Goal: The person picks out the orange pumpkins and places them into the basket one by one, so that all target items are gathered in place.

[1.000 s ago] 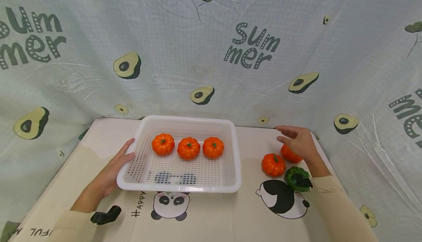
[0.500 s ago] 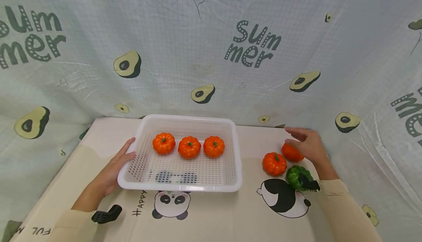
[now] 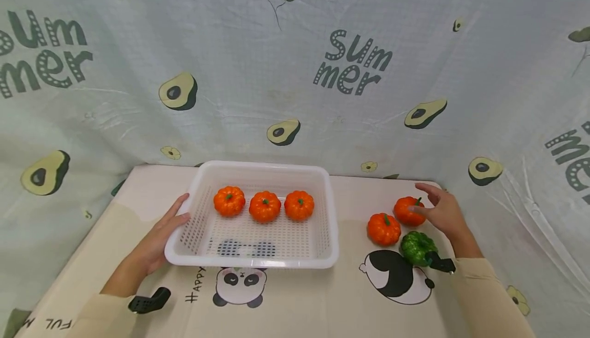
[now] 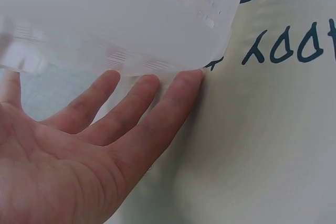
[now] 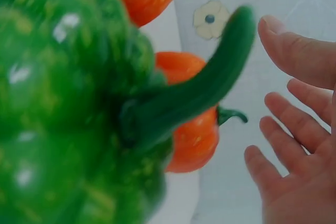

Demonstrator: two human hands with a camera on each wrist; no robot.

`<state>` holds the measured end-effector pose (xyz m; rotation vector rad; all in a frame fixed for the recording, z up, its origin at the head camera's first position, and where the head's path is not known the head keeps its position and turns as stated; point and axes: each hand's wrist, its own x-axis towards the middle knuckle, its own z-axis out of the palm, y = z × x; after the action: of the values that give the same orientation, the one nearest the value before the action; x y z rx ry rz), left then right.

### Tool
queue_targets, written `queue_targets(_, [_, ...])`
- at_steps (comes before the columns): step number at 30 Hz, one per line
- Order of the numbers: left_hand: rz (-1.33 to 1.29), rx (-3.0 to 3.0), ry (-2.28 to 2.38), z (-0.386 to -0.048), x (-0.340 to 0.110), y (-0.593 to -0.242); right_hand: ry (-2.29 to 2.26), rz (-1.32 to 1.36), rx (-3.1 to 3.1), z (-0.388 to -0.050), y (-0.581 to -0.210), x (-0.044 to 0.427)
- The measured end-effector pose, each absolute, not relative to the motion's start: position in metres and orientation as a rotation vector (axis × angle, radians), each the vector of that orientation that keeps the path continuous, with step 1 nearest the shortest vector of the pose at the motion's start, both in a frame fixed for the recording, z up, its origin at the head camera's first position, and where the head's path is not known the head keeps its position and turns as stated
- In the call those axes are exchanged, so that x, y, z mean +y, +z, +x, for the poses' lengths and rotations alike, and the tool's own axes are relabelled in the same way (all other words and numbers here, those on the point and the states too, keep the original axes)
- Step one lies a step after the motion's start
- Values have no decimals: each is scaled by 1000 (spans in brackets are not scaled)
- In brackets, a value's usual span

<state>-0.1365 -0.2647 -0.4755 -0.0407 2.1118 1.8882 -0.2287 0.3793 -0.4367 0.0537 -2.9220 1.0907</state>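
In the head view, a white perforated basket (image 3: 251, 261) holds a row of three orange pumpkins (image 3: 265, 206). My left hand (image 3: 156, 235) rests against its left side with fingers spread; the left wrist view shows fingertips (image 4: 197, 77) touching the basket wall (image 4: 131, 35). At the right, my right hand (image 3: 444, 215) is beside an orange pumpkin (image 3: 408, 211) with a green stem, thumb close to it, fingers apart and holding nothing. Another orange pumpkin (image 3: 383, 229) and a green pumpkin (image 3: 416, 248) sit near it. The green one (image 5: 63, 108) looms large in the right wrist view.
The table (image 3: 295, 302) carries printed pandas and lettering. A patterned cloth (image 3: 295, 71) hangs behind it and at the sides. Black wrist devices (image 3: 149, 300) show at both sleeves.
My right hand has moved to the right and slightly down, uncovering more of the rear orange pumpkin and its stem. The left hand and basket have stayed nearly still.
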Motion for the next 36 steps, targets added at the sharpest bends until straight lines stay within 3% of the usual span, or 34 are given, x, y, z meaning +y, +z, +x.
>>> queue_targets(17, [-72, 2126, 1881, -137, -263, -475, 1256, -25, -3110, -230, -468, 400])
queue_targets(36, [-81, 2108, 1888, -136, -264, -477, 1263, -77, -3029, -233, -474, 397])
